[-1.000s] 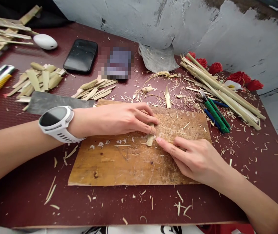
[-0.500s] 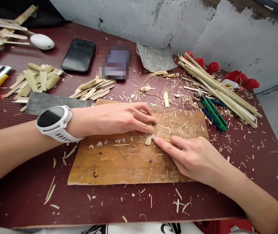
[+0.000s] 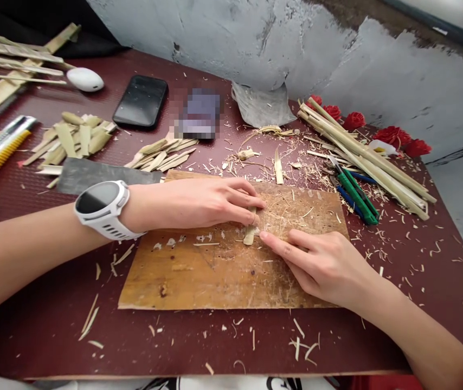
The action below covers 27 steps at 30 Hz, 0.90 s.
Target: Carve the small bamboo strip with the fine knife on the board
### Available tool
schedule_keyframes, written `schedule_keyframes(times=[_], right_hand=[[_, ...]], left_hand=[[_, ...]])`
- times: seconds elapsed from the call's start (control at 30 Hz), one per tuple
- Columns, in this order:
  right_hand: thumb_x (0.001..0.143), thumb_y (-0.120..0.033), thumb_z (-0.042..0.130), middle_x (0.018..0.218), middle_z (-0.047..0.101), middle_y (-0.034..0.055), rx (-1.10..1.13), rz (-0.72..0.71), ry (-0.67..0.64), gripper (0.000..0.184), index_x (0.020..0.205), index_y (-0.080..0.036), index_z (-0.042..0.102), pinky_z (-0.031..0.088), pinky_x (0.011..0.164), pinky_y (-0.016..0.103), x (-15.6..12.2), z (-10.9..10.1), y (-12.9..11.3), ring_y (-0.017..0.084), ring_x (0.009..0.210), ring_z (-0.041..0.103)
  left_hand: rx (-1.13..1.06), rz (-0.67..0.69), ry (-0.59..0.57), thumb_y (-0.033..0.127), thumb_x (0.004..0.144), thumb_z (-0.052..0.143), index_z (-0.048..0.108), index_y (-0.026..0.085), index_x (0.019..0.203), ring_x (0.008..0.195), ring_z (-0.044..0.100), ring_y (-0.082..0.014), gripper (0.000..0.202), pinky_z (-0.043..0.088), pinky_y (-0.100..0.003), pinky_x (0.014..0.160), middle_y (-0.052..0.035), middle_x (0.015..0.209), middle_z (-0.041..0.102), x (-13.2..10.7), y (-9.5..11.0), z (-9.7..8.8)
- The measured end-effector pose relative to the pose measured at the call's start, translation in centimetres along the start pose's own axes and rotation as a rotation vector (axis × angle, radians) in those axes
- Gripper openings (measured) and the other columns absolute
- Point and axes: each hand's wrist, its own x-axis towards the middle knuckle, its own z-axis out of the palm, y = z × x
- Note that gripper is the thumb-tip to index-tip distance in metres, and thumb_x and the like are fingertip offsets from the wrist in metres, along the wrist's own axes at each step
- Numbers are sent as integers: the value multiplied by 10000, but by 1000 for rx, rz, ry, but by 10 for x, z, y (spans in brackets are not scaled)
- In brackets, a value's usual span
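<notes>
A short, pale strip of plant stalk [image 3: 249,236] lies on the wooden board [image 3: 199,276]. The fingertips of my left hand [image 3: 215,203] press it down from above, covering its upper part. My right hand [image 3: 316,260] rests on the board just to the right, its index fingertip at the strip's right edge. The other fingers of that hand are curled under. A tiny pale glint shows at the index tip, but what it is, if anything held, is too small to make out.
Piles of cut strips [image 3: 162,153] lie behind my left arm, near a yellow-handled cutter [image 3: 4,151], a black phone [image 3: 140,102] and a grey flat piece [image 3: 101,176]. At right are a green cutter [image 3: 357,195], long stalks [image 3: 365,151] and red flowers [image 3: 394,138]. Shavings litter the red table [image 3: 174,346].
The camera view has shifted slightly, so the scene sits a little lower and the left side further right. Both hands stay at the strip with nearly the same pose.
</notes>
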Motion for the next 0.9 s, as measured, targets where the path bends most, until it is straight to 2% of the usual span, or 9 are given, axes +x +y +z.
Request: schedule_keyframes(times=[0.17,0.4,0.63,0.9], right_hand=[[1036,-117,484,824,671,-12,4,-1,-22,463,1480,-185,596,295,503,299,0,0,1,112,582,538],[1025,-98,481,820,666,-12,-16,-18,-2,465,1468,-170,602,287,507,302,0,2,1,107,573,526],[1003,-94,494,849,674,-2,-52,-25,-18,490,1476,-165,597,299,498,310,1,4,-1,117,555,519],[1004,-113,503,834,684,-2,-53,-16,-16,467,1449,-173,633,285,498,317,4,5,-3,120,551,521]], left_hand=[[10,8,6,90,1085,438,746,191,1299,1457,538,-267,389,509,-419,1160,-133,1530,634,1,0,-1],[-91,5,45,91,1092,402,794,227,1186,1322,651,-221,426,533,-391,1122,-114,1369,744,8,3,-5],[-124,-15,29,85,1084,414,781,286,1247,1327,642,-215,449,539,-401,1103,-90,1355,753,7,1,-4],[-61,32,48,86,1078,468,780,252,1251,1345,642,-211,393,529,-351,1125,-89,1383,742,7,-1,-3]])
